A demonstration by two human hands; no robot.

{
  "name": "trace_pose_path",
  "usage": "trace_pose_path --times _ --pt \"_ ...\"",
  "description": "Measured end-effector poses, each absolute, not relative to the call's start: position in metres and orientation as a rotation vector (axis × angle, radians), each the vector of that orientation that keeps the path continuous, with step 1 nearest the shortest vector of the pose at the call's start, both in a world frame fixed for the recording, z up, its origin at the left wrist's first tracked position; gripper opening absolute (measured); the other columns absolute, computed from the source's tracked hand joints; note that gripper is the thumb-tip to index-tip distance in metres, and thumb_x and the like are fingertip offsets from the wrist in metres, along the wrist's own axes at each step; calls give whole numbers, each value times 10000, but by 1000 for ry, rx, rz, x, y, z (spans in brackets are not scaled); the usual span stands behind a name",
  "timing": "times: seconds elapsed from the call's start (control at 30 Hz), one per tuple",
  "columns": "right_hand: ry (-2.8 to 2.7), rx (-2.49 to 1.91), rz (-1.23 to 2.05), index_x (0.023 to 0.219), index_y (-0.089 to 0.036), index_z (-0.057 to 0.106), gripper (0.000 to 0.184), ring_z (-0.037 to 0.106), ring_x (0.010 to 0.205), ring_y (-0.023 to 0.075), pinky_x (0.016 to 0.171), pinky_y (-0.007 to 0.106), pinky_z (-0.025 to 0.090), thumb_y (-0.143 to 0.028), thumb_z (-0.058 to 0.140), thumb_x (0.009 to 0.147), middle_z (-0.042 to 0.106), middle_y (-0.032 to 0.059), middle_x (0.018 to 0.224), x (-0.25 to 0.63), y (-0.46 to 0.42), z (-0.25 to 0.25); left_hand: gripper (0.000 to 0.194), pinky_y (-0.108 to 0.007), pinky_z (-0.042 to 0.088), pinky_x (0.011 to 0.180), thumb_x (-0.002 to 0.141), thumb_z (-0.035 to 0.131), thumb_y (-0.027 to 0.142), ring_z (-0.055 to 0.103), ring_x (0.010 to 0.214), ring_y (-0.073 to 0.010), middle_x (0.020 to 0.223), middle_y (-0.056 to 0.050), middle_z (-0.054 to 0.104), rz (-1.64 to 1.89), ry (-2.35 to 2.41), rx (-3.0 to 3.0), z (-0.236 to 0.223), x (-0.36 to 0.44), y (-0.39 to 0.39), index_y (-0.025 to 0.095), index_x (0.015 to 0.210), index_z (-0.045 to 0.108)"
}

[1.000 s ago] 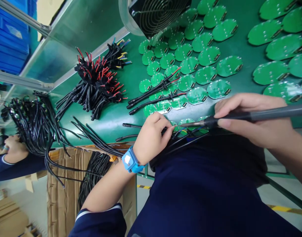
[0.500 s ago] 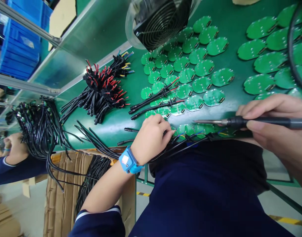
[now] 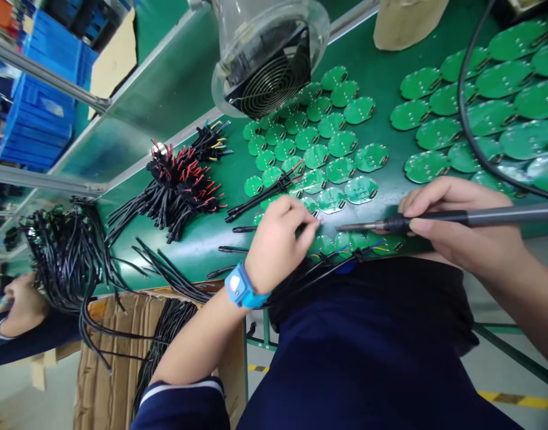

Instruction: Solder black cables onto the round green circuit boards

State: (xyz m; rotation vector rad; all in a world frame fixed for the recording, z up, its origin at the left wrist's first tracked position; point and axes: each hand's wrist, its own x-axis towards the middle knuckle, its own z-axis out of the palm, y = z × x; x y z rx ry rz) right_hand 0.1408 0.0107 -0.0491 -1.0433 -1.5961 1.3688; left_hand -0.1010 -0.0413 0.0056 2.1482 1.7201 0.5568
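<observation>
Fingertips [image 3: 315, 226] fiddling at tiny board joints, soldering iron [image 3: 493, 217] parked in the other hand

Left-hand fingers are bunching together right among the boards, though I can't tell whether they're actually pinching anything because the spot is too small to make out. The right hand [image 3: 457, 224] is clamping the soldering iron pen-style, its fingers [image 3: 428, 198] wrapped around the grip, and the tip is hovering just beside the left fingertips. Round green circuit boards [image 3: 361, 189] are lying in rows across the tabletop [image 3: 202, 239], and the nearest ones are carrying thin coloured wires [image 3: 340, 254] that are trailing toward the person's lap.

My guess on handling: these boards are light, stiff and a bit brittle, so I'd take them by the rim. The wires are soft and floppy, so I'd grip them close to the joint.

Further out, the left hand [image 3: 278, 242] is wearing a blue wrist strap [image 3: 242, 289], bundled red-and-black leads [image 3: 179, 185] are piling up on the tabletop, and a fume fan [image 3: 269, 77] is sitting beyond the boards. Black cables [image 3: 63, 257] are draping toward a cardboard box [image 3: 107, 358], and a co-worker's hand [image 3: 25, 304] is working off to the left.
</observation>
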Motion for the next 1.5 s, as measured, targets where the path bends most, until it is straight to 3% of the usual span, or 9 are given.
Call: trace_pose_path --times 0.17,0.43,1.03,1.2,1.5 --pt "-1788 -932 1417 771 -223 569 142 539 639 140 515 263 404 -340 642 738 576 11 735 144 14 -44 56 -329 448 798 806 617 195 539 808 -149 808 -33 554 576 1718 1801 3 -93 -68 178 765 651" --pt "-1926 -895 1308 777 -225 578 119 481 495 67 419 192 376 -336 618 758 575 -23 669 139 14 -37 58 -342 440 807 787 638 193 538 818 -154 806 -31 554 565 1736 1765 -1 -91 -64 177 734 658" --pt "-1932 -949 1318 777 -223 596 130 508 511 91 421 223 375 -334 648 735 597 -5 694 140 11 -38 81 -345 441 816 793 610 169 539 826 -154 799 -25 552 575 1744 1828 -4 -90 -65 171 713 597" --pt "-1670 -1045 1411 761 -213 605 152 568 678 161 473 257 375 -332 681 706 600 27 777 143 13 -43 83 -340 437 817 795 612 177 536 829 -155 794 -25 553 558 1745 1836 -4 -90 -64 169 713 604" --pt "-1789 -987 1475 761 -215 594 161 546 638 150 481 257 384 -342 674 703 587 13 724 144 16 -41 100 -311 440 760 843 560 211 528 809 -155 807 -36 541 471 1625 1959 -2 -95 -64 182 806 648"
